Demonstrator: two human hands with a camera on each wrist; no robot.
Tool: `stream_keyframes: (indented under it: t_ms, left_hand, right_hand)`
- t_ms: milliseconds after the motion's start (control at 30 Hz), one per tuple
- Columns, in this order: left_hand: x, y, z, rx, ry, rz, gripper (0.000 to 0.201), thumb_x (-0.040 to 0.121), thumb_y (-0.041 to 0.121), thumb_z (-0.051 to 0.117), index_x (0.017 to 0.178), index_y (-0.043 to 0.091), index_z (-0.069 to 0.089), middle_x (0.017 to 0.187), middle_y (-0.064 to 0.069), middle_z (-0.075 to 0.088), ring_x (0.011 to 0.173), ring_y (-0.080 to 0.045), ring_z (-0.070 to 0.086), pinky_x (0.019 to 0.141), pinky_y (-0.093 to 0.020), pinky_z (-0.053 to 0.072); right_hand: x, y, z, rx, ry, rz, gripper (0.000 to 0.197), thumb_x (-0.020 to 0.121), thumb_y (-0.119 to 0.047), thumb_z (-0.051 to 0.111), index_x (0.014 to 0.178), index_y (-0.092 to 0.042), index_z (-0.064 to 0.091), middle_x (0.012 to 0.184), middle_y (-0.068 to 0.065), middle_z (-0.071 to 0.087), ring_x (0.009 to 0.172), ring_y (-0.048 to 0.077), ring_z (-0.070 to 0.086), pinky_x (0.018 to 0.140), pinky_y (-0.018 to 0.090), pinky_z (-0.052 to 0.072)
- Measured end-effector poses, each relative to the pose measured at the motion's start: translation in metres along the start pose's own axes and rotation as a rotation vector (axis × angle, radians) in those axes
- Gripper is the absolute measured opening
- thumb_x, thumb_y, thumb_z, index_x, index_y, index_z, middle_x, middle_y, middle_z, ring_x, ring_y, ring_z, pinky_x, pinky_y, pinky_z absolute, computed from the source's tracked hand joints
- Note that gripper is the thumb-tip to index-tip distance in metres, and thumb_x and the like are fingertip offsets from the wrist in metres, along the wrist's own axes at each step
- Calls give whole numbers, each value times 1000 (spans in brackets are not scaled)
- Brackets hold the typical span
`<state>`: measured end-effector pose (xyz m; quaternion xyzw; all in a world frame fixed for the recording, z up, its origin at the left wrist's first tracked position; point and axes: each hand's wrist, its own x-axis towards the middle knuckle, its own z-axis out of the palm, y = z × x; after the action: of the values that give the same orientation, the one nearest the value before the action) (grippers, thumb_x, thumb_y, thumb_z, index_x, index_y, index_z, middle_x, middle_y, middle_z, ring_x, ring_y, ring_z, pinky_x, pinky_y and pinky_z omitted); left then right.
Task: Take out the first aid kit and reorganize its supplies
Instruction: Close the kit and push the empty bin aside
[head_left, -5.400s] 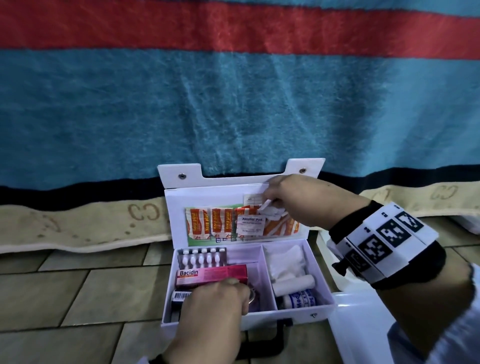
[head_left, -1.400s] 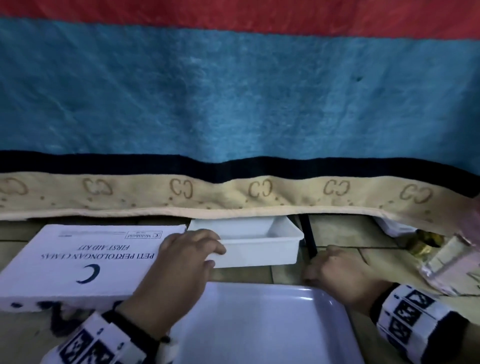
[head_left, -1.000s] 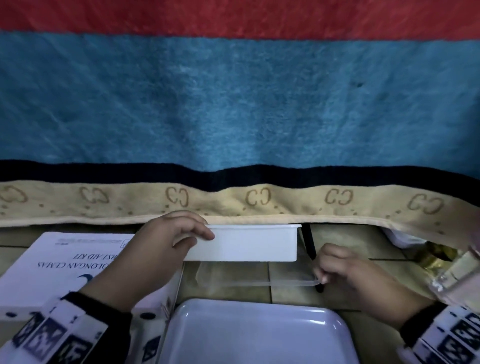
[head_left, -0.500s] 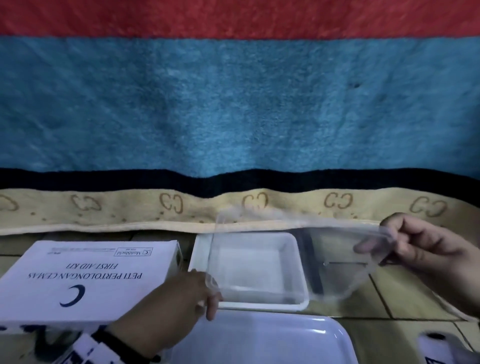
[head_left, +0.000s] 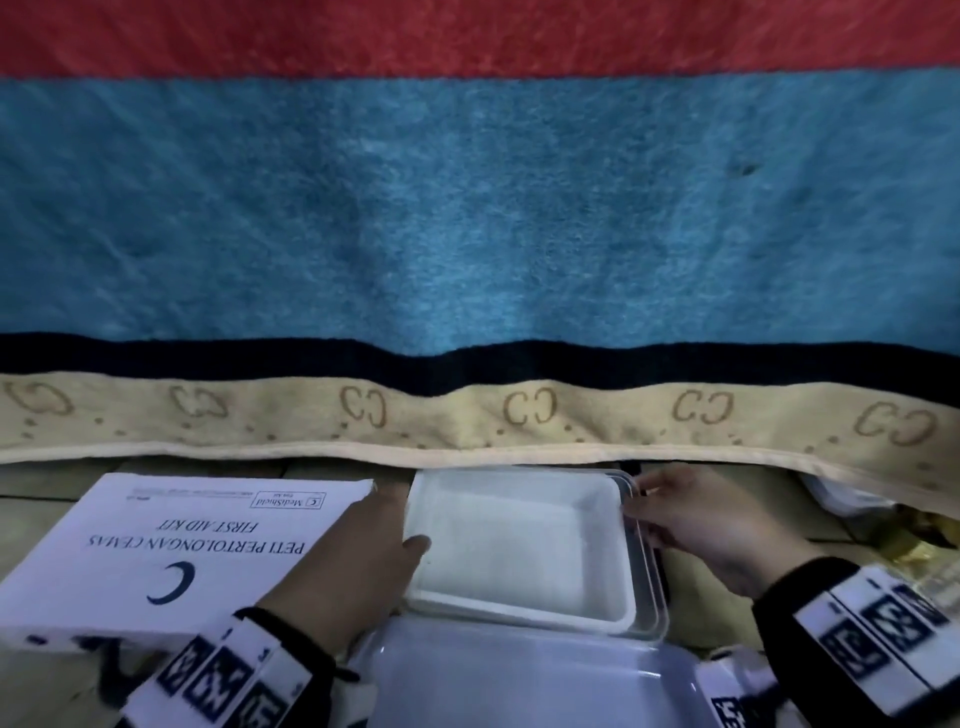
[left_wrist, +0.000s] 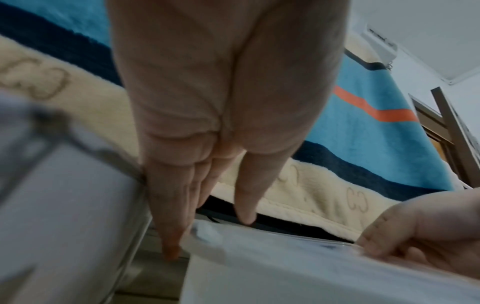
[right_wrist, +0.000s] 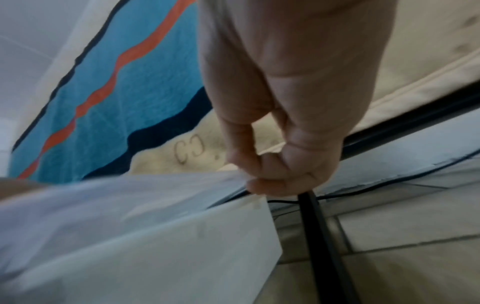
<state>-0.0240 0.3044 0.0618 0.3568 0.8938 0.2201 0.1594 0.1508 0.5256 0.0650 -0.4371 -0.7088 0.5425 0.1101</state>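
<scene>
The white first aid kit (head_left: 182, 545) lies closed on the tiled floor at the left. Right of it stands an empty white container (head_left: 519, 545). A clear lid (head_left: 648, 582) lies over the container, shifted a little to the right. My left hand (head_left: 408, 525) is between the kit and the container, thumb over the left rim, straight fingers (left_wrist: 171, 226) down the outer wall. My right hand (head_left: 636, 499) pinches the lid's far right corner between thumb and fingers (right_wrist: 259, 185). The container's side wall (right_wrist: 155, 246) fills the right wrist view.
A striped blanket (head_left: 467, 410) hangs down to the floor just behind the container. A large white tray (head_left: 519, 686) lies in front, touching the container's near side. A black cable (right_wrist: 319, 236) runs along the floor under my right hand. Small bottles (head_left: 914, 551) stand at the far right.
The clear lid, held up and tilted half a second ago, has come down onto the container. My right hand moved left and down with it. My left hand shifted to the container's left wall.
</scene>
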Motion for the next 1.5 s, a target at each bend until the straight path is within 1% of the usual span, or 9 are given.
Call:
stream_keyframes:
  t_ms: [133,267,533,733,1000,1133,1267,1400,1500]
  left_hand:
    - [8,0,3,97,21,-16,32,87,21,60,117,14,51,116,-3,61,108,-17,57,91,-28,44]
    - [9,4,0,60,21,-54,22,89,23,58,107,10,57,103,-3,65,96,-16,60,84,-29,47]
    - [8,7,0,25,19,-81,27,85,27,64,105,10,58,100,-3,66,94,-16,61,86,-32,49]
    - [5,13,-1,35,-13,-60,25,85,25,65,103,10,59,101,-2,66,97,-15,60,85,-28,47]
    - [13,12,2,88,-18,-118,20,89,20,59,106,9,59,100,-6,67,97,-19,60,82,-28,46]
    - [14,16,3,136,-2,-65,47,89,18,59,133,11,43,121,-7,60,113,-20,54,92,-27,42]
    - [13,24,3,357,-66,100,58,96,10,43,149,15,20,156,-2,16,142,-17,19,111,-22,17]
    - [16,26,0,436,-157,106,59,96,12,44,149,12,18,158,-2,11,142,-20,20,113,-29,25]
    - [19,21,-9,408,-286,115,89,83,32,67,150,14,12,159,2,4,144,-17,15,114,-28,23]
  right_hand:
    - [5,-7,12,-247,126,-34,5,74,-7,67,71,-10,65,53,7,65,55,23,60,59,34,50]
    - [11,-5,10,-198,136,4,21,75,-1,63,55,-6,64,50,10,61,55,25,56,61,36,47]
    - [10,-11,11,-257,191,-115,23,82,-4,59,61,-12,59,55,6,57,58,26,54,61,34,44]
    - [9,-10,10,-357,138,-36,15,83,-7,58,71,-2,65,63,11,61,67,29,59,71,40,52]
    - [5,-18,14,-591,163,-54,21,88,-22,60,87,-2,67,76,12,69,78,27,63,65,28,44]
    - [7,-23,14,-680,146,-45,18,89,-28,59,92,-11,63,82,3,59,79,21,53,66,26,39]
    - [10,-24,15,-871,140,-107,19,87,-33,60,89,-14,62,86,4,63,83,24,59,64,28,39]
    - [-7,-32,7,-1023,-17,-222,60,70,-43,77,122,-22,58,126,0,58,114,19,55,87,29,45]
    - [-21,-33,-1,-1124,-272,-150,102,64,-42,82,147,-30,26,157,-13,17,139,11,30,106,25,33]
